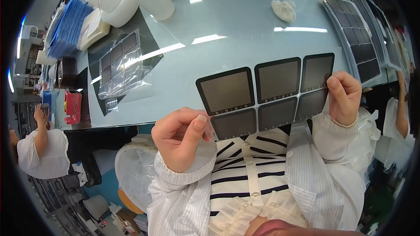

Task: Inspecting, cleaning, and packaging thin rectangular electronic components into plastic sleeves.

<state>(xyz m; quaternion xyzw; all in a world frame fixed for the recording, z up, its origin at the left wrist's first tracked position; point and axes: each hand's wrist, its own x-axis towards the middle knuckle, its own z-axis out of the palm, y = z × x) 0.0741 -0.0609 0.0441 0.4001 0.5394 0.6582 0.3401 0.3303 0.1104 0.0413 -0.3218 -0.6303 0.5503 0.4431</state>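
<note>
- A sheet of six dark panels [267, 94] hangs over the table's [232, 17] near edge
- The left hand [180, 139] and right hand [344, 97] pinch its opposite ends
- Beyond it, I see a crumpled white wad [283, 11] lying

A thin, see-through sheet [257, 105] carries six dark panels [277, 78] in two rows of three, with narrow clear gaps between them. Each panel has a black border, and the upper ones show rounded corners, a glossy grey-brown centre and small pale marks along their lower edge; the lower row looks darker. The sheet is held in the air near the close edge of the surface [175, 83], its right end raised, pinched by fingers [199, 123] at the left and right ends.
</note>
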